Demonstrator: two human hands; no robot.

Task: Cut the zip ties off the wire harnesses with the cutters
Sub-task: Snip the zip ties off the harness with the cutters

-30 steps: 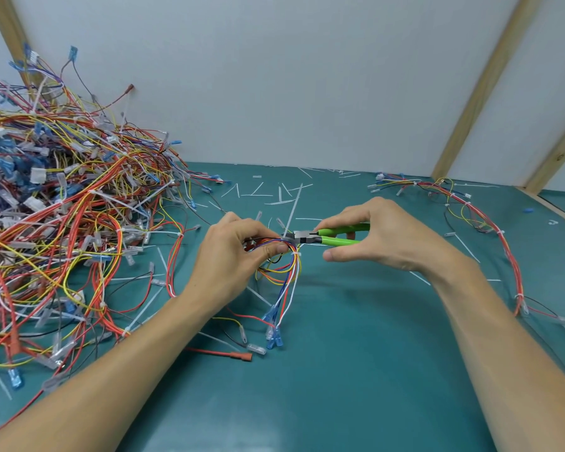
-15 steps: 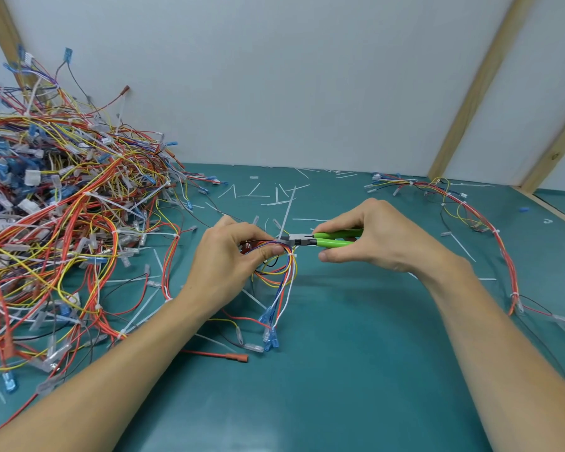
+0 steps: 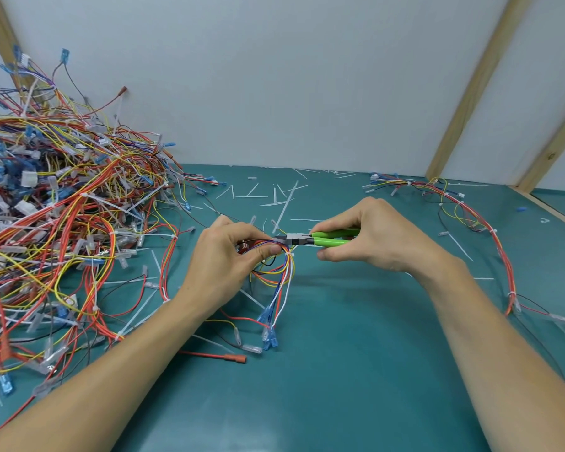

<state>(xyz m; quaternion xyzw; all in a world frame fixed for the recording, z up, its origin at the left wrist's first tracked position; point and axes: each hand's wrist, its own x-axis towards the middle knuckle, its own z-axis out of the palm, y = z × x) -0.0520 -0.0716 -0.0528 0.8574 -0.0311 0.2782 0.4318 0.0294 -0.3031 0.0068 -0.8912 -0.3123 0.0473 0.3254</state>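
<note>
Head view, one item in work: a small wire harness [image 3: 276, 265], a bundle of red, orange, yellow, blue, purple, white and black leads, bunched at the top and fanning down to clear and blue insulated terminals that rest on the teal surface [image 3: 356, 370]. A white zip tie [image 3: 289, 253] shows on the bundle just beside the tool's nose. My left hand [image 3: 229, 259] has its fingers curled round the bunched top of the harness, thumb pressed along the wires, holding it just above the surface at centre. My right hand [image 3: 369, 239] grips the cutters [image 3: 317, 239] by their green handles, fingers closed over them; the dark steel nose points left and meets the bundle next to my left thumb. Whether the blades are on the tie itself I cannot tell. Stock on the left: a large tangled heap of harnesses [image 3: 56, 223]. Far right: one long harness [image 3: 490, 230] laid in an arc. Cut tie scraps [image 3: 284, 200] lie scattered behind my hands.
</note>
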